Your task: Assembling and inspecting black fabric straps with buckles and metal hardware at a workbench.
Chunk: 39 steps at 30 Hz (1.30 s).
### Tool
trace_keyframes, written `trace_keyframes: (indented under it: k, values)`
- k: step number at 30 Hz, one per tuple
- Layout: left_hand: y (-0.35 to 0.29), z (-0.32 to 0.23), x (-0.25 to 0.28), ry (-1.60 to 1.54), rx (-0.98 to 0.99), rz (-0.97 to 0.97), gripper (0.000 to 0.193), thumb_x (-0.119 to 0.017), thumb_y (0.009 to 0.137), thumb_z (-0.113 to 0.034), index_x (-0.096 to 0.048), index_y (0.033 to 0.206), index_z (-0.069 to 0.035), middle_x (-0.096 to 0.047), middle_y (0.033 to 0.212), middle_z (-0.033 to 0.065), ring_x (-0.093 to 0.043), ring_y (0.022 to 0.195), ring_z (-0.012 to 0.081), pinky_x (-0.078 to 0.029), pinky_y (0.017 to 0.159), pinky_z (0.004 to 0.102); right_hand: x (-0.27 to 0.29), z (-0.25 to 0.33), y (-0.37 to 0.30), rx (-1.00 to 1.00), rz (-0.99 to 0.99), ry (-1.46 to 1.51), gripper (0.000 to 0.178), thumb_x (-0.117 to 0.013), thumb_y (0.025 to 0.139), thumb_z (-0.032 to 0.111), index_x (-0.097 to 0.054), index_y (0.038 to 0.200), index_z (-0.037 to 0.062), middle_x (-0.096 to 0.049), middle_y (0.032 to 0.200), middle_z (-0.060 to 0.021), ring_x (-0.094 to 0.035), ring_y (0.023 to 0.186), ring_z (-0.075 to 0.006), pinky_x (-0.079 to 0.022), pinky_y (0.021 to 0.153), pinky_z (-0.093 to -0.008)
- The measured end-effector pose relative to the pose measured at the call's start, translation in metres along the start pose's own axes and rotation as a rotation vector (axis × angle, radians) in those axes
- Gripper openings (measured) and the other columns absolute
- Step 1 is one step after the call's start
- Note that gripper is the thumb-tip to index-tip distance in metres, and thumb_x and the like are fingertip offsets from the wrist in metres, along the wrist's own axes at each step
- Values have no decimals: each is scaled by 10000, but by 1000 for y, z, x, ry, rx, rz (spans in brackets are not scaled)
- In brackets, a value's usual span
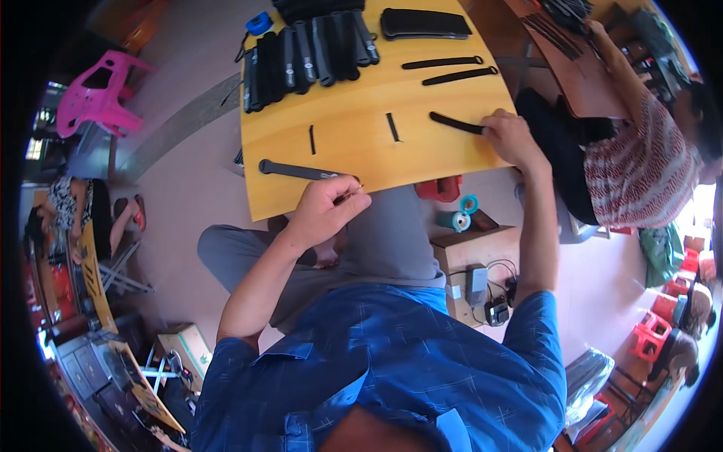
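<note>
My left hand (327, 209) pinches one end of a dark strap (294, 170) near the table's front edge; its rounded end points left over the wooden table (354, 162). Farther right, my right hand (514, 139) is closed on the end of another black strap (456, 122), which lies toward the left on the tabletop. Between the hands are two short black strips, one at the left (312, 140) and one in the middle (392, 127). Two black straps with small end loops, a farther one (442, 63) and a nearer one (460, 75), lie beyond my right hand.
A row of dark straps (305, 56) and a black stack (425, 24) occupy the table's far side, beside a blue tape measure (259, 23). A pink chair (102, 94) stands at left. Right, a co-worker in a patterned shirt (640, 162) sits at another table (561, 56).
</note>
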<state>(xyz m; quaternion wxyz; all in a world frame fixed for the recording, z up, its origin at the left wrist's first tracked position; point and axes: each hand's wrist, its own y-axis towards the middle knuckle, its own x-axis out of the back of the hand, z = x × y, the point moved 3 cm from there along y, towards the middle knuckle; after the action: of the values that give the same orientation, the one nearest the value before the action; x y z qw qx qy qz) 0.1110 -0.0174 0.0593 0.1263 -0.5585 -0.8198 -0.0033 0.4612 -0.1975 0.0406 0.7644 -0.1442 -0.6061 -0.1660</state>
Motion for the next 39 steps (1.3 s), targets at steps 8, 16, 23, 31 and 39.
trace_keyframes:
  k: [8, 16, 23, 31, 39]
  values:
    - [-55, 39, 41, 18, 131, -179, 170, -701, 976, -125, -650, 861, -12, -572, 747, -63, -489, 704, 19, -417, 638, 217, -18, -15, 37, 47, -225, -299, 281, -643, 959, 246, -626, 1212, 124, -619, 1229, -120, -573, 1217, -342, -405, 1013, -624]
    - [-70, 49, 49, -100, 107, -359, 124, -716, 974, -99, -661, 916, -4, -618, 787, -60, -515, 723, -1, -428, 643, 205, -16, 7, 13, -28, -707, -4, 313, -737, 917, 168, -666, 1198, 48, -649, 1227, -182, -618, 1135, -380, -497, 976, -455]
    - [-56, 22, 74, 513, 50, -481, 275, -765, 899, -125, -723, 1169, -95, -754, 848, 76, -656, 626, 165, -513, 609, 296, -39, 7, 21, 79, -501, 14, 379, -656, 995, 237, -651, 1291, -1, -627, 1334, -240, -614, 1215, -415, -497, 1035, -463]
    - [-24, 43, 92, 1016, 5, -230, 432, -717, 909, -232, -658, 1336, -204, -743, 872, 108, -714, 761, 340, -561, 683, 469, -34, 23, 28, 90, -549, 2, 366, -582, 1045, 219, -629, 1346, 15, -610, 1392, -219, -563, 1300, -392, -412, 1123, -459]
    - [-40, 29, 90, 901, -3, -117, 306, -703, 928, -281, -707, 1189, -122, -741, 874, 162, -724, 805, 354, -563, 720, 450, -76, 102, -37, -100, -504, 1021, 244, -638, 1042, 128, -681, 1241, -8, -703, 1222, -99, -659, 1129, -169, -525, 984, -313]
